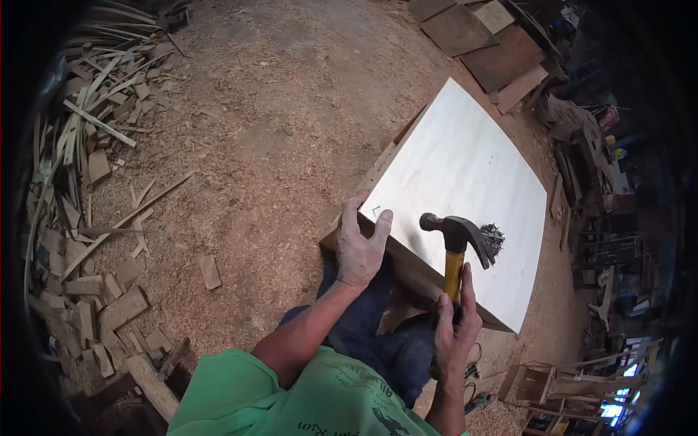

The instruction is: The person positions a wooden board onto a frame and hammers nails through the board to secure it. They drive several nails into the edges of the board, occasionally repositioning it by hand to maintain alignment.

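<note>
A claw hammer (454,267) with a dark head and yellow handle is held upright in my right hand (456,330), its head above a pale plywood panel (465,152). The panel forms the top of a wooden box (422,272) in front of my knees. At the box's near left corner, my left hand (363,243) grips the edge, thumb and forefinger apart on either side of the corner. Close to that thumb, a nail (376,210) stands in or on the panel. Behind the hammer claw lies a small pile of nails (492,241).
Wood offcuts and thin strips (94,145) are heaped along the left. A loose wood block (209,272) lies on the shavings-covered floor (240,109). Brown boards (502,58) are stacked at the upper right. A wooden frame (531,384) stands at the lower right.
</note>
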Available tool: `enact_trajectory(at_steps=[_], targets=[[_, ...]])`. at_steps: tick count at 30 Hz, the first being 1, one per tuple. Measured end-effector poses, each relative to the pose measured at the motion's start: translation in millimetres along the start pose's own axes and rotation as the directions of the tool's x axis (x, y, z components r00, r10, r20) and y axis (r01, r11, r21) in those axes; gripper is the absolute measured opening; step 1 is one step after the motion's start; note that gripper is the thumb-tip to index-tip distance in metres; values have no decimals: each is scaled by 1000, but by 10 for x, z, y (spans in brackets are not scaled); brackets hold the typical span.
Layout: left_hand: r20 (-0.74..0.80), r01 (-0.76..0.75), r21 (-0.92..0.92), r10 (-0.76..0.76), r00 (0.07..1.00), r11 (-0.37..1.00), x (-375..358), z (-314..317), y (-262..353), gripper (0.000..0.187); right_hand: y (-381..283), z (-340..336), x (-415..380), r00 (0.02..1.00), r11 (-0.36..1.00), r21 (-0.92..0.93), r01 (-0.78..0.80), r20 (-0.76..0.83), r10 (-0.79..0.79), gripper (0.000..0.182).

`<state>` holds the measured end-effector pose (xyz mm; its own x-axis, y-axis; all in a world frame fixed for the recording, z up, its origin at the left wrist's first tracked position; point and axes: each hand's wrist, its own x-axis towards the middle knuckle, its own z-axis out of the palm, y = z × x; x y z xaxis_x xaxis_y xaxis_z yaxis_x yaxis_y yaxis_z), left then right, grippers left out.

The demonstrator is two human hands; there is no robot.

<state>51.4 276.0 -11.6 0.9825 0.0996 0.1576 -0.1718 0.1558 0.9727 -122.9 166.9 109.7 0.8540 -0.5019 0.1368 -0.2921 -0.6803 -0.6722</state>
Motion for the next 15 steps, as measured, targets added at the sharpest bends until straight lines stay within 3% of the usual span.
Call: enact_trajectory(at_steps=[1,3,5,7,9,12,13,14,15], targets=[[22,-43,33,42,999,999,8,-11,0,48,5,-2,9,1000,998,-59,29,-6,-30,66],[50,19,-62,-16,999,998,14,-22,15,49,-16,32,74,975,972,-90,218,-32,-221,67],[91,71,-111,-61,994,991,24,-46,79,52,-108,113,94,945,949,-46,311,-90,-314,68],[102,114,-123,-102,989,986,17,-54,173,58,-300,147,99,930,936,71,346,-159,-331,68],[92,85,-141,-73,993,986,15,-32,64,61,-301,204,99,921,932,50,359,-183,-345,67],[72,32,-111,-24,997,993,26,-51,27,66,-462,331,247,908,915,-10,404,-119,-403,67],[61,13,-97,-7,998,995,23,-47,38,68,-417,382,254,942,929,-162,334,37,-332,65],[63,-29,-3,29,998,1000,39,-61,15,74,-340,473,296,949,945,-84,315,26,-314,67],[78,10,-34,-7,997,999,37,-55,63,75,-318,515,343,955,955,-9,296,17,-296,68]])
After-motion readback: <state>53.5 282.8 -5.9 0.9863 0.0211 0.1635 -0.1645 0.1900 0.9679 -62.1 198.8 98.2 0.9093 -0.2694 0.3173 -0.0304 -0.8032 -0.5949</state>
